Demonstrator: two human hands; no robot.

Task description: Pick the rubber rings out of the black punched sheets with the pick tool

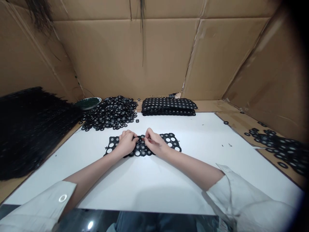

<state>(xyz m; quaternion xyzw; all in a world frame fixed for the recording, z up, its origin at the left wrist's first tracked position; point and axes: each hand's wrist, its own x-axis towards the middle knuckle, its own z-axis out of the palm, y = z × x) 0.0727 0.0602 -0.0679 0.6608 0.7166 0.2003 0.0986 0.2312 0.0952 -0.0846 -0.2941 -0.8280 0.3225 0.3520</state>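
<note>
A flat panel of joined black rings point(143, 148) lies on the white board in front of me, some ring centres grey and others showing white. My left hand point(126, 142) rests over its left half, with thumb and fingers closed on the panel near its middle. Close beside it, my right hand point(155, 142) is over the right of the middle, thumb and forefinger pinched together at a ring. Whatever sits between those right fingertips is too small to make out. Both hands partly cover the panel.
A heap of loose black rings point(112, 112) lies at the back left, near a bowl of dark green bits point(88, 103). Finished-looking ring panels point(169, 107) are stacked at the back. Black strands point(33, 129) lie left; more rings point(280, 145) lie right. Cardboard walls point(164, 58) enclose the board point(149, 190).
</note>
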